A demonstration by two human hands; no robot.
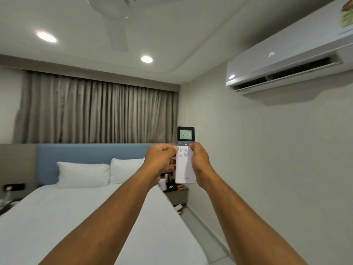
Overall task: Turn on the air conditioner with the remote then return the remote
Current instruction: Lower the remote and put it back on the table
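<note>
Both hands hold a white remote (185,169) upright at arm's length; its dark top carries a lit screen reading 24. My left hand (161,159) grips its left edge, thumb on the upper buttons. My right hand (199,161) wraps its right edge, thumb near the power button. The white air conditioner (282,60) hangs high on the right wall, its bottom flap open and a faint display glowing on its front.
A bed (76,217) with white sheets and two pillows (84,175) lies below my arms against a blue headboard. A bedside table (177,196) with small items stands by the right wall. Grey curtains (95,109) cover the far wall. A ceiling fan (114,20) hangs overhead.
</note>
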